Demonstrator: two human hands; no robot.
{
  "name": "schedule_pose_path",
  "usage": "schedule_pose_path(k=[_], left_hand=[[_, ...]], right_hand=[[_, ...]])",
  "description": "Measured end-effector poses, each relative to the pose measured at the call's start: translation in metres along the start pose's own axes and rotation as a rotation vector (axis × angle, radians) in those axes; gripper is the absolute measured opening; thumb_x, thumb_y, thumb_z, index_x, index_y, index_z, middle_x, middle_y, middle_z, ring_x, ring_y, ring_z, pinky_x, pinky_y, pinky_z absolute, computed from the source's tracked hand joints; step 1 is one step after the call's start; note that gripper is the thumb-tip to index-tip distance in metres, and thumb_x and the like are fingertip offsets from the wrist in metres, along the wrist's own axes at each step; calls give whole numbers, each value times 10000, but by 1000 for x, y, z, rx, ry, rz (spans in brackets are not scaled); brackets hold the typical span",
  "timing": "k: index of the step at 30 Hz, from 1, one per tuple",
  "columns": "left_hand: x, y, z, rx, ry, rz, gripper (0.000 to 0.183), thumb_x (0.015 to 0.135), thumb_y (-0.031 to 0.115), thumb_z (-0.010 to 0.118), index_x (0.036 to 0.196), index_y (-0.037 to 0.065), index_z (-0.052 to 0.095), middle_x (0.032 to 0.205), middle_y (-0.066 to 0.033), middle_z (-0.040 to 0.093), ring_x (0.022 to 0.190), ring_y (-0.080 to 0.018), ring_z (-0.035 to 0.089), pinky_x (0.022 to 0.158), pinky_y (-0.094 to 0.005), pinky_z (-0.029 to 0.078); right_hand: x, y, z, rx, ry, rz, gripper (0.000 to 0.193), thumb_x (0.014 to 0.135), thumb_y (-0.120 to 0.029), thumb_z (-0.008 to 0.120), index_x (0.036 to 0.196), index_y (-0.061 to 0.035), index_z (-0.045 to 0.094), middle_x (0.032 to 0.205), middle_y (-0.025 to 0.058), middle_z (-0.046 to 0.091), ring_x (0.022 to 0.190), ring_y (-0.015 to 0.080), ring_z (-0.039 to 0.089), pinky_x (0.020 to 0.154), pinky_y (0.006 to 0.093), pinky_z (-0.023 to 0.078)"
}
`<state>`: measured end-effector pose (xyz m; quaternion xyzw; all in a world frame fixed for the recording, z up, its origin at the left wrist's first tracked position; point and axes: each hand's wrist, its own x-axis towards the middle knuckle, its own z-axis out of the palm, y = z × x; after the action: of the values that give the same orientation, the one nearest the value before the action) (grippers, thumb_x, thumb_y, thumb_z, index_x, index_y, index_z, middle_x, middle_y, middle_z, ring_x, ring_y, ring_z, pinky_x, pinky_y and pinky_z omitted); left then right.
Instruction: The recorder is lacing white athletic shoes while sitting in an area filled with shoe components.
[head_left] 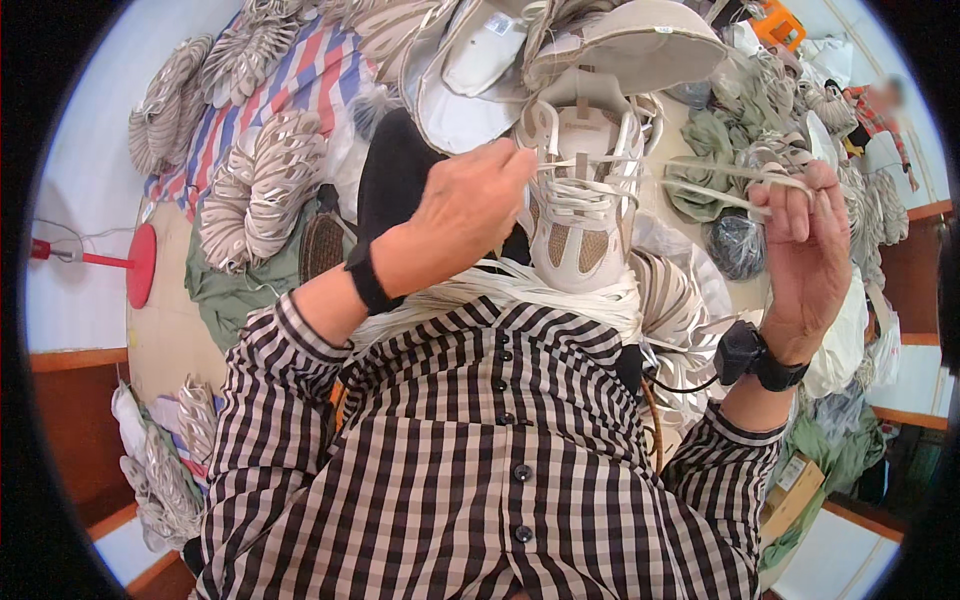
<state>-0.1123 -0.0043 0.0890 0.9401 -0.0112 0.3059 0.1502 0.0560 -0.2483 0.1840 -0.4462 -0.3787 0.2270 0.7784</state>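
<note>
A beige and white sneaker [588, 262] rests at my lap, toe toward me, with pale laces [585, 200] crossing its front. My left hand [468, 200] is closed at the left row of eyelets and grips the shoe's edge there; its fingertips are partly hidden. Off to the right, my raised right hand [806, 235] is closed on a loop of pale shoelace [715, 192], which stretches across toward the shoe. A bundle of loose white laces [470, 290] lies over my lap beneath the sneaker.
Beyond the sneaker stand more beige shoe pieces [640, 48]. Stacked shoe uppers lie left [262, 190] on a striped sheet [325, 75] and green cloth [235, 300]. A red stand base [142, 265] is far left. At right are a dark plastic-wrapped bundle [737, 245] and cardboard box [795, 490].
</note>
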Motion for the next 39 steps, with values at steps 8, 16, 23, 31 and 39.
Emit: schedule_pose_path(k=[8, 16, 23, 31, 39], left_hand=[[-63, -25, -62, 248, 48, -97, 262, 711, -67, 579, 954, 23, 545, 782, -146, 519, 680, -330, 560, 596, -399, 450], [-170, -83, -130, 544, 76, -462, 214, 767, -22, 563, 972, 40, 546, 859, -150, 576, 770, -350, 582, 659, -416, 463], [-257, -131, -168, 740, 151, -678, 166, 800, 3, 550, 959, 48, 542, 873, -155, 584, 783, -359, 582, 662, -421, 462], [-261, -150, -130, 487, -69, -715, 136, 787, 0, 546, 912, 54, 545, 868, -168, 585, 753, -374, 581, 651, -430, 451], [-132, -51, -84, 161, -21, -312, 209, 751, -45, 593, 951, 14, 578, 915, -146, 617, 829, -323, 617, 705, -376, 495]], right_hand=[[5, 18, 22, -299, 52, 63, 221, 920, -147, 537, 1063, 20, 554, 835, 34, 574, 797, 130, 547, 854, 285, 406], [34, 63, 36, -615, -284, 224, 167, 903, -156, 571, 976, -6, 587, 793, 19, 620, 772, 95, 582, 746, 257, 437], [38, 83, 35, -1153, -292, -118, 150, 871, -106, 574, 970, 7, 582, 833, 100, 623, 777, 191, 578, 729, 303, 458], [44, 86, 19, -1117, -215, -159, 162, 862, -79, 560, 1000, -7, 605, 925, 133, 625, 840, 294, 577, 762, 366, 452], [68, 92, 17, -1373, -334, -361, 129, 852, -91, 556, 928, 9, 589, 914, 164, 616, 875, 358, 559, 767, 411, 442]])
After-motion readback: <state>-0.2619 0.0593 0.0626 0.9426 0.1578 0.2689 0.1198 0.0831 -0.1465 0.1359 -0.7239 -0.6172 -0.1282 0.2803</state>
